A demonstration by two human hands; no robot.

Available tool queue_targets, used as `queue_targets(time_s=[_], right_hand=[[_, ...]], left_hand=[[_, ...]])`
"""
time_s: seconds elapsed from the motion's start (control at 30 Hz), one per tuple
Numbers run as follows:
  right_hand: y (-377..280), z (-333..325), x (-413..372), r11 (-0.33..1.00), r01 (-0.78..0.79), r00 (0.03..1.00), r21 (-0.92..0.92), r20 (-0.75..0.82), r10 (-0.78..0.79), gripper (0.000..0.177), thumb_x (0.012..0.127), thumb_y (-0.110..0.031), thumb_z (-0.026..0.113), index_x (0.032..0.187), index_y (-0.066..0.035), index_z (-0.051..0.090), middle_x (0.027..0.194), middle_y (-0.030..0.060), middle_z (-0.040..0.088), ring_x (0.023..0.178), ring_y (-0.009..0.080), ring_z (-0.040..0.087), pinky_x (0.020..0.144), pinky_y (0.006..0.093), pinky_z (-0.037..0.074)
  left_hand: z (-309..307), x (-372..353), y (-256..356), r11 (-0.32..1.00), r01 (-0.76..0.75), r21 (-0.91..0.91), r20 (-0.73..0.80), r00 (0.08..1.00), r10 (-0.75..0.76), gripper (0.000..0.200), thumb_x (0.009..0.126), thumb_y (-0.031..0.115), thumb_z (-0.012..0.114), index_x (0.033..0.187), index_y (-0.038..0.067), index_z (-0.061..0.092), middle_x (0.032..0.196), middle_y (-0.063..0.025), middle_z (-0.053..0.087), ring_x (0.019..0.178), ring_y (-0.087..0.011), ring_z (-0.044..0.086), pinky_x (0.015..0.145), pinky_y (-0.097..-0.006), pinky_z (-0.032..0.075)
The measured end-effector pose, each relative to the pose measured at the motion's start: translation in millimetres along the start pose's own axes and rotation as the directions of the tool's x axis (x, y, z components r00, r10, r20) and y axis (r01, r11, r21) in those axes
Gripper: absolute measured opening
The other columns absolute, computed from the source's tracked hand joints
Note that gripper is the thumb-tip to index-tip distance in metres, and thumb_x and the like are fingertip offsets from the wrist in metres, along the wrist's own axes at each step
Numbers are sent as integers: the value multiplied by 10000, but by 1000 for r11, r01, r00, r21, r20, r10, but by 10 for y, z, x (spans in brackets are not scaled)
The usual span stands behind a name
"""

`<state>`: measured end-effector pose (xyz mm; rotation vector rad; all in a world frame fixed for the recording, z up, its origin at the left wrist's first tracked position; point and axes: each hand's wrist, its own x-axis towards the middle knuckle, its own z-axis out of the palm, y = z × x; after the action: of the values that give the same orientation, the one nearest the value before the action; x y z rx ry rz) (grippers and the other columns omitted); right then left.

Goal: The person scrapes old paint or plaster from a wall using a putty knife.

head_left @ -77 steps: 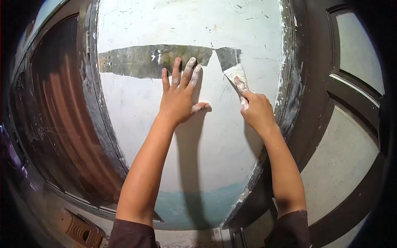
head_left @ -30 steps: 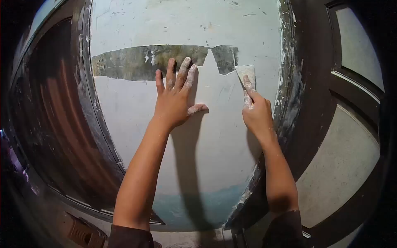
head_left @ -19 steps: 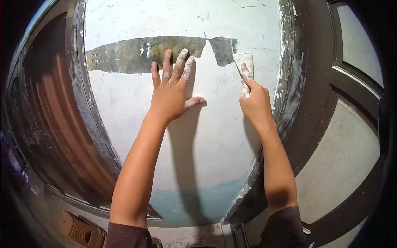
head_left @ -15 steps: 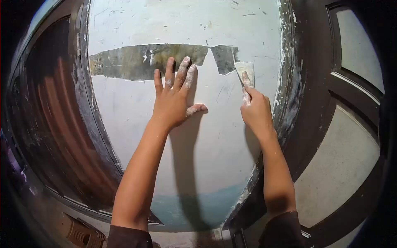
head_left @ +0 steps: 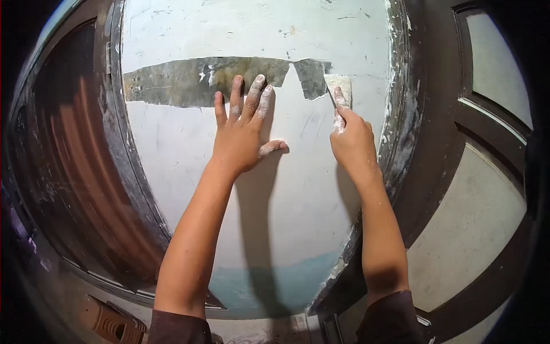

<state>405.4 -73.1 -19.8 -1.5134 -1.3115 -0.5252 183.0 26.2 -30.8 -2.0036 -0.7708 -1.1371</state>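
My left hand [head_left: 243, 129] lies spread on the white wall [head_left: 303, 189], its fingertips over the lower edge of a bare grey band [head_left: 166, 83] where the white layer is gone. White powder coats several of its fingers. My right hand [head_left: 350, 135] is wrapped round a putty knife [head_left: 342, 86], index finger laid along the blade. The blade rests against the wall at the right end of the bare patch [head_left: 312, 77]. A pointed white piece [head_left: 292, 80] of the surface stands between the two grey areas.
A dark door frame with flaking paint [head_left: 401, 120] borders the wall on the right, beside a panelled door [head_left: 441, 149]. On the left are another worn frame [head_left: 117, 109] and a dark brown panel [head_left: 74, 137]. A brown object [head_left: 109, 321] sits low at the left.
The putty knife and my right hand have shifted slightly upward along the wall, with more white material showing on the blade. My left hand stays in the same place on the wall.
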Motion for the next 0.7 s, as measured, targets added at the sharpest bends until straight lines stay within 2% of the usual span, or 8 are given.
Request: queue_targets(time_s=[0.1,0.2,0.23,0.37,0.47,0.7], right_hand=[[-3,-39,-101,998,-58,997,8,45,57,390,924,-133,566,1282,-46,695,1064,313,716,1028,510,673,927,550,536],[13,-28,1,999,-49,998,-2,29,49,395,922,-130,564,1287,-51,694,1063,308,718,1022,507,673,926,551,535],[47,-9,4,1000,6,1000,-21,8,-6,393,923,-126,561,1286,-60,695,1055,301,723,1019,506,676,920,555,537],[64,-52,-58,993,-33,998,-111,52,39,383,927,-126,550,1274,-73,702,1052,290,730,1013,502,684,913,558,545],[44,-20,38,992,7,1000,-122,30,-4,398,927,-128,546,1289,-88,706,1056,303,726,1017,506,682,920,567,541],[22,-38,55,992,-17,997,-128,68,26,419,935,-120,537,1324,-99,691,1065,306,722,1027,503,680,927,570,537]], left_hand=[[-9,-2,2,1000,-2,-1,5,1000,2,1220,740,805,682,1654,103,279,1758,-68,137,1619,-382,-22,1246,-660,-40],[-16,-1,-2,1000,-2,-4,11,1000,2,1217,744,804,679,1653,102,280,1759,-68,133,1619,-383,-24,1245,-661,-41],[-1,-5,-8,1000,-14,-3,-13,1000,14,1224,741,813,676,1653,99,279,1760,-67,129,1619,-382,-28,1243,-663,-42],[3,-1,-1,1000,-4,22,-2,1000,4,1233,736,821,677,1655,103,277,1762,-64,125,1621,-378,-26,1244,-659,-45],[13,-1,-2,999,-2,34,4,1000,2,1230,747,833,655,1662,110,262,1763,-66,121,1621,-376,-27,1245,-658,-41],[-20,-2,4,1000,3,12,26,1000,-4,1213,763,819,653,1664,113,253,1762,-62,120,1620,-378,-26,1249,-654,-38]])
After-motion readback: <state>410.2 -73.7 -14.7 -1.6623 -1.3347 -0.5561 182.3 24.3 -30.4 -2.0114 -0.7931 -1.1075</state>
